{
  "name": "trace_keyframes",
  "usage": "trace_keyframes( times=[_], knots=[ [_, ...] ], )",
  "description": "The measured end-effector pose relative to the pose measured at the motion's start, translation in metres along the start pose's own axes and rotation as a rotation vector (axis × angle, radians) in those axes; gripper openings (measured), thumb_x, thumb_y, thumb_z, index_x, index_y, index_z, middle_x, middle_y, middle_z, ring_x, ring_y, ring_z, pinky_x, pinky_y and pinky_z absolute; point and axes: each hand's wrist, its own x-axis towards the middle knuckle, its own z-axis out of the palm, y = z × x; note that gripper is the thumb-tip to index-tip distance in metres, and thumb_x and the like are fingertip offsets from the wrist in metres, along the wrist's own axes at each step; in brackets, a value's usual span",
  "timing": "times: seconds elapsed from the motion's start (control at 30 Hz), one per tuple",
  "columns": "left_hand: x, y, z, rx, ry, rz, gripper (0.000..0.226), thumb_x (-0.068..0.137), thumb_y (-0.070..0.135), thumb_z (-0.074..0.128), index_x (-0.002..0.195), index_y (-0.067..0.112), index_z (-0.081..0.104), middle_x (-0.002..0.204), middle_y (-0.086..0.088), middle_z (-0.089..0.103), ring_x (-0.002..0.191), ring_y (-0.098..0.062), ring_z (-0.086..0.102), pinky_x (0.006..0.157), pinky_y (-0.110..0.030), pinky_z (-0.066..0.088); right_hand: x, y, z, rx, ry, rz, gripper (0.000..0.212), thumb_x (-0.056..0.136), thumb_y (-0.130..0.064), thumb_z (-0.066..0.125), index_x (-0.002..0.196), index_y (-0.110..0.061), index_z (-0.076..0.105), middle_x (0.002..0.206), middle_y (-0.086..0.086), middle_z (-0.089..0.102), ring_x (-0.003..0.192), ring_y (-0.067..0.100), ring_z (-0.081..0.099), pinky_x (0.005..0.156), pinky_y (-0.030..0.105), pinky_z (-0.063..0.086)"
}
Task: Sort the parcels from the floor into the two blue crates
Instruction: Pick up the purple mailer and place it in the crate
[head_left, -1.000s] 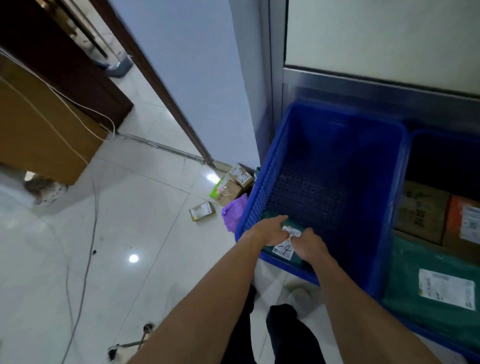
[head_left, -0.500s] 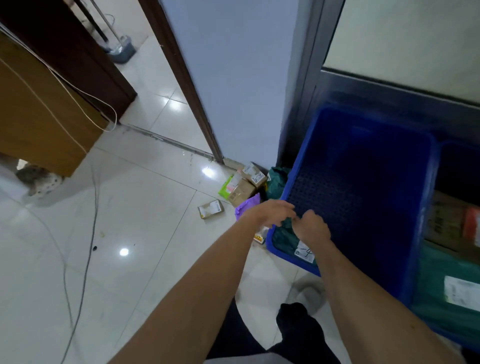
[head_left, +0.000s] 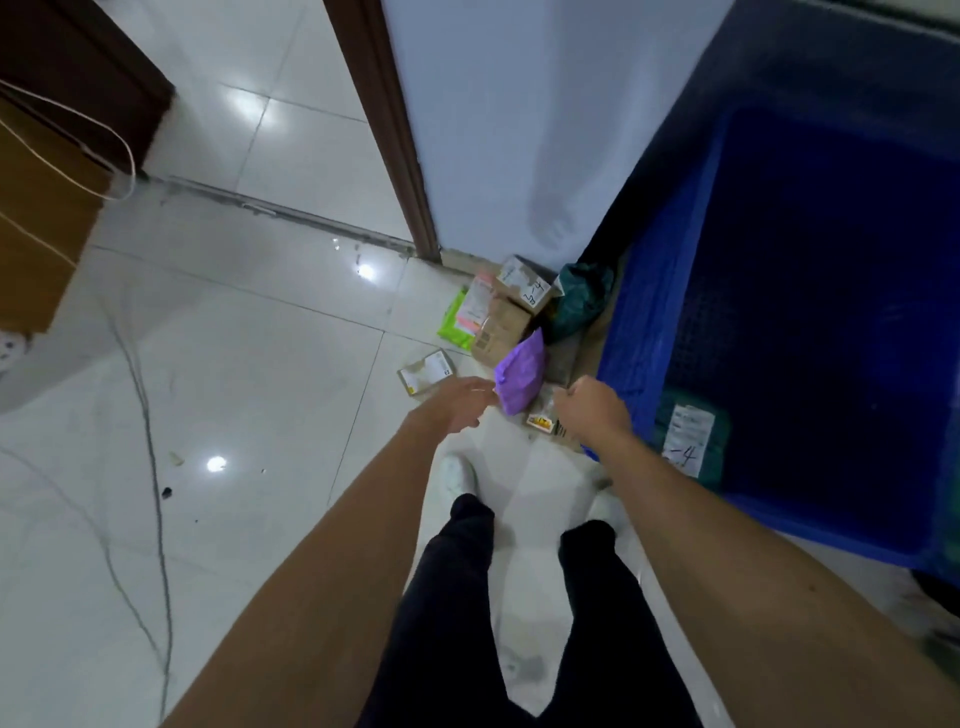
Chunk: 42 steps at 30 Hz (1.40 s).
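Observation:
A blue crate (head_left: 639, 332) stands at the right, and a green parcel with a white label (head_left: 691, 436) lies in its near corner. Left of the crate, parcels lie in a heap on the floor: a purple bag (head_left: 521, 375), brown boxes (head_left: 503, 327), a box marked with handwriting (head_left: 524, 285), a lime-green packet (head_left: 457, 322), a dark green bag (head_left: 579, 299) and a small flat carton (head_left: 427, 371). My left hand (head_left: 454, 405) hovers just left of the purple bag, fingers relaxed, holding nothing. My right hand (head_left: 592, 408) hangs loosely curled and empty over a small yellow-labelled parcel (head_left: 540, 421).
White tiled floor spreads to the left, with a thin cable (head_left: 150, 467) trailing across it. A wooden cabinet (head_left: 47, 208) stands at the far left. A brown door frame (head_left: 384, 124) and a pale wall rise behind the heap. My legs and shoes are below my hands.
Both hands let go of the green labelled parcel, which now lies in the crate, and moved left out of the crate to above the floor heap. My view swung left and down.

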Motion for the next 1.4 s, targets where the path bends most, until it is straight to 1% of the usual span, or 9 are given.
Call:
trace_keyframes(
  times=[0.1,0.2,0.27,0.7,0.93,1.03,1.2,1.3,1.4],
  knots=[
    [0.047,-0.028,0.004,-0.063,0.018,-0.032,0.035,0.1,0.007,0.043,0.132,0.003,0.057,0.105,-0.004,0.062,0.073,-0.015,0.055,0.046,-0.011,0.044,0.029,-0.001,0.029,-0.13,-0.117,0.048,0.057,0.101,-0.047,0.038,0.134,-0.004,0.055,0.138,0.019,0.056,0.124,0.037,0.053,0.094,0.039,0.044],
    [0.103,-0.059,0.014,0.066,0.067,-0.053,0.039,0.09,0.031,0.057,0.127,0.02,0.062,0.134,-0.006,0.06,0.119,-0.032,0.059,0.1,-0.034,0.051,0.062,0.0,0.06,-0.229,-0.213,0.069,0.064,0.103,-0.05,0.031,0.143,-0.003,0.047,0.147,0.02,0.048,0.133,0.036,0.046,0.104,0.04,0.04],
    [0.137,-0.079,0.021,0.197,0.089,-0.064,0.042,0.094,0.032,0.053,0.135,0.022,0.058,0.144,-0.004,0.053,0.132,-0.029,0.05,0.112,-0.036,0.039,0.085,-0.001,0.079,-0.27,-0.243,0.06,0.063,0.103,-0.048,0.033,0.145,-0.003,0.045,0.148,0.019,0.047,0.134,0.035,0.046,0.104,0.04,0.04],
    [0.336,-0.165,0.067,0.061,0.141,-0.028,0.057,0.098,0.034,0.05,0.152,0.023,0.035,0.146,-0.008,0.051,0.136,-0.029,0.046,0.108,-0.034,0.036,0.269,0.029,0.223,-0.279,-0.254,0.115,0.066,0.097,-0.054,0.038,0.14,-0.006,0.051,0.139,0.019,0.053,0.126,0.035,0.048,0.092,0.037,0.039],
    [0.407,-0.164,0.09,0.054,0.18,0.104,0.045,0.101,0.028,0.041,0.145,0.021,0.042,0.139,-0.011,0.058,0.121,-0.032,0.056,0.094,-0.032,0.042,0.334,0.033,0.266,0.253,-0.245,0.193,0.118,0.067,-0.088,0.056,0.15,-0.008,0.036,0.141,0.012,0.052,0.121,0.028,0.056,0.095,0.03,0.042],
    [0.416,-0.163,0.101,0.09,0.199,0.137,0.043,0.1,0.021,0.042,0.142,0.015,0.046,0.138,-0.011,0.058,0.12,-0.031,0.057,0.086,-0.027,0.04,0.355,0.03,0.279,0.353,-0.278,0.244,0.137,0.047,-0.093,0.058,0.149,-0.006,0.034,0.139,0.013,0.053,0.117,0.031,0.059,0.1,0.042,0.049],
    [0.404,-0.16,0.122,0.187,0.103,0.144,0.037,0.093,0.026,0.045,0.122,0.012,0.062,0.123,-0.016,0.066,0.11,-0.039,0.061,0.085,-0.037,0.048,0.362,0.028,0.282,0.27,-0.179,0.298,0.061,0.1,-0.041,0.034,0.139,0.004,0.05,0.141,0.028,0.05,0.126,0.039,0.052,0.105,0.039,0.043],
    [0.393,-0.153,0.129,0.233,0.058,0.112,0.034,0.093,0.025,0.045,0.117,0.011,0.065,0.119,-0.017,0.068,0.107,-0.04,0.062,0.086,-0.041,0.051,0.355,0.032,0.269,0.185,-0.153,0.308,0.046,0.106,-0.015,0.026,0.139,0.007,0.05,0.148,0.028,0.044,0.137,0.038,0.043,0.109,0.038,0.035],
    [0.38,-0.146,0.132,0.225,0.011,0.139,0.036,0.093,0.03,0.042,0.114,0.014,0.066,0.117,-0.013,0.069,0.106,-0.036,0.062,0.088,-0.038,0.051,0.346,0.047,0.257,0.149,-0.095,0.331,0.046,0.106,-0.018,0.031,0.138,0.008,0.049,0.146,0.027,0.045,0.133,0.039,0.046,0.105,0.035,0.038]
  ],
)
